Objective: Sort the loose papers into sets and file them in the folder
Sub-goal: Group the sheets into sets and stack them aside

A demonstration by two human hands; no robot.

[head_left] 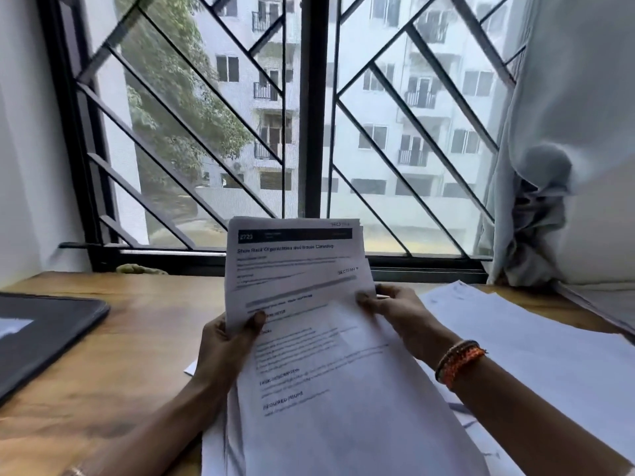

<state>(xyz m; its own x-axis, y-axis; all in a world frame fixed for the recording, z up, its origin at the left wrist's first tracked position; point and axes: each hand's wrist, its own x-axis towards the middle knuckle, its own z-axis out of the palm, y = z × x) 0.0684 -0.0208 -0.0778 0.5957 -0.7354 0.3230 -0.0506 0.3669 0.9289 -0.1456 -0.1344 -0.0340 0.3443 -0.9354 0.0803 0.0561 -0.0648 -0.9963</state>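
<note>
You are in the middle of the sorting, as far as I can tell. Your left hand [230, 341] grips a small bunch of papers [292, 266] in the middle of the frame, with the thumb pressed on the front. Your right hand [395, 310] pinches the right edge of one sheet [330, 389], which leans toward you and reaches down to the bottom of the frame. The papers stand almost upright, long side going up and down, with the printed tops pointing up toward the window [309, 115]. More sheets [549, 338] lie flat on the surface [137, 338] at the right of the frame, not yet in neat sets. The dark folder [41, 331] lies at the left edge, well apart from your hands. I think no set is filed yet, so most of the job is left.
</note>
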